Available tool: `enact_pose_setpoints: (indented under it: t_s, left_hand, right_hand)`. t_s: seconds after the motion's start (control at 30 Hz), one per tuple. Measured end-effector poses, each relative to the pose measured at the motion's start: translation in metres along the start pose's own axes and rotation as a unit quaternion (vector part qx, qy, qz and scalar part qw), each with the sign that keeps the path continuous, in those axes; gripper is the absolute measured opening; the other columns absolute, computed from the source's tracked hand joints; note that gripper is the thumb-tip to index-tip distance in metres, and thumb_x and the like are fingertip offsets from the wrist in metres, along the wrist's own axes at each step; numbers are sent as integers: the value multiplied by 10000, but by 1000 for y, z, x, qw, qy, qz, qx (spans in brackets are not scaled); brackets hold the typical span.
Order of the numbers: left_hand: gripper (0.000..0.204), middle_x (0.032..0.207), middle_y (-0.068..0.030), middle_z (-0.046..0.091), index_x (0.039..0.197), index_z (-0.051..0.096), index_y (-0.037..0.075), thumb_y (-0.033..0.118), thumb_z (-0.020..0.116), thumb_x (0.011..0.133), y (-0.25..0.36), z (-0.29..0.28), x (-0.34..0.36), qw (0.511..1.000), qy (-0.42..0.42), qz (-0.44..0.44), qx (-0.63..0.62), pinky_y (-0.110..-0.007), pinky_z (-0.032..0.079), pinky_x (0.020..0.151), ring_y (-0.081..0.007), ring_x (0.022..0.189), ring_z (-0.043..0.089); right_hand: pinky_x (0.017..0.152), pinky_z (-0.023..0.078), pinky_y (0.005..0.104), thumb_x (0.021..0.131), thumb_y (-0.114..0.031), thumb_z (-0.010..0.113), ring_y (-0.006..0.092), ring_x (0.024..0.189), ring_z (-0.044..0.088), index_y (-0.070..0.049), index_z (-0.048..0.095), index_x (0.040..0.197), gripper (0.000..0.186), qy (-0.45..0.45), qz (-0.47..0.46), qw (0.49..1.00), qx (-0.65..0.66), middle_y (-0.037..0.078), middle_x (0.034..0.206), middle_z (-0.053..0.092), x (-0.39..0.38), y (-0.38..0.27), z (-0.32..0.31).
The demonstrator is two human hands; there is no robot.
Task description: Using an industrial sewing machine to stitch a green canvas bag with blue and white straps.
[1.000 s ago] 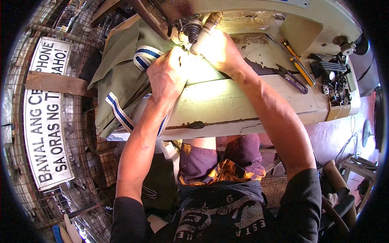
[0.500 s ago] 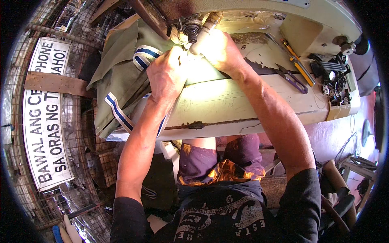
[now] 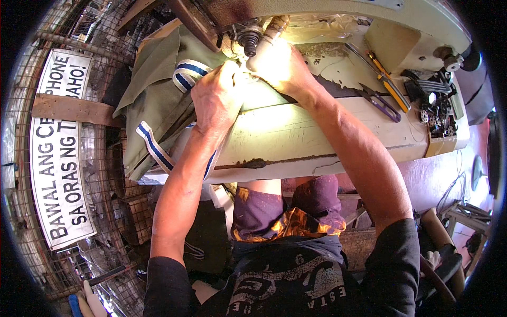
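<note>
My left hand point(image 3: 216, 98) is closed like a fist on the olive-green fabric point(image 3: 153, 79), beneath the head of a sewing machine point(image 3: 317, 11). A white webbing strap with a blue stripe point(image 3: 185, 74) loops out of the fabric beside that hand, and another length hangs over the bed's front edge. Close by on the right, my right hand point(image 3: 280, 68) is bent in under the lit lamp point(image 3: 259, 58). Glare washes out its fingers, so their grip does not show. The needle area and the work between both hands are hidden by the hands and bright light.
On the machine bed point(image 3: 327, 132) at right lie thread snips point(image 3: 380, 103), a yellow-handled screwdriver point(image 3: 391, 82) and a box of bobbins and small metal parts point(image 3: 435, 108). A wire mesh screen carrying a white sign point(image 3: 60, 148) stands at left.
My right hand and forearm have shifted very slightly. My left hand, the fabric and the strap look to be in the same place.
</note>
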State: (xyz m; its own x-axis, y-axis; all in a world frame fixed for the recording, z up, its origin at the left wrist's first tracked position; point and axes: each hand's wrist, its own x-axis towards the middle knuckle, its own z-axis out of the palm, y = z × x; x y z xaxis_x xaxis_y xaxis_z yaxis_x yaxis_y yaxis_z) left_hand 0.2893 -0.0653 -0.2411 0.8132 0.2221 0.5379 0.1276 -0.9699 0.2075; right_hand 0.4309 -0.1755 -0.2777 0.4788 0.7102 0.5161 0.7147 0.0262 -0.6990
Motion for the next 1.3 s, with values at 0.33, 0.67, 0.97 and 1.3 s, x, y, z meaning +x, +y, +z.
enact_pose_setpoints:
  t_s: [0.33,0.67,0.97,1.3]
  left_hand:
    - [172,680,-172,639,854,628,24,176,709,864,-2,0,1,1000,9,11,4,-457,493,617,-366,651,645]
    - [115,753,-132,666,819,597,71,144,659,882,1,-2,1,1000,-11,-23,13,-440,508,622,-337,708,662]
    - [98,775,-140,676,843,614,64,145,648,886,0,-4,0,999,-29,-27,12,-444,513,646,-349,730,667]
    - [141,657,-160,613,800,595,35,121,677,875,-1,-5,-3,999,-7,1,-43,-439,457,579,-354,603,606]
  right_hand:
    - [610,509,419,763,-274,618,340,628,633,32,604,772,306,52,77,996,-1,191,671,616,4,-7,6]
    - [629,524,439,781,-286,620,381,674,646,28,612,797,315,56,-15,997,-42,200,708,638,0,-4,5]
    - [660,524,423,754,-277,709,350,707,652,-52,679,782,228,71,5,994,85,149,734,675,-4,-6,-1]
    - [730,522,321,870,-171,683,132,812,590,-16,641,1019,220,-47,34,988,145,67,890,668,-9,-14,-15]
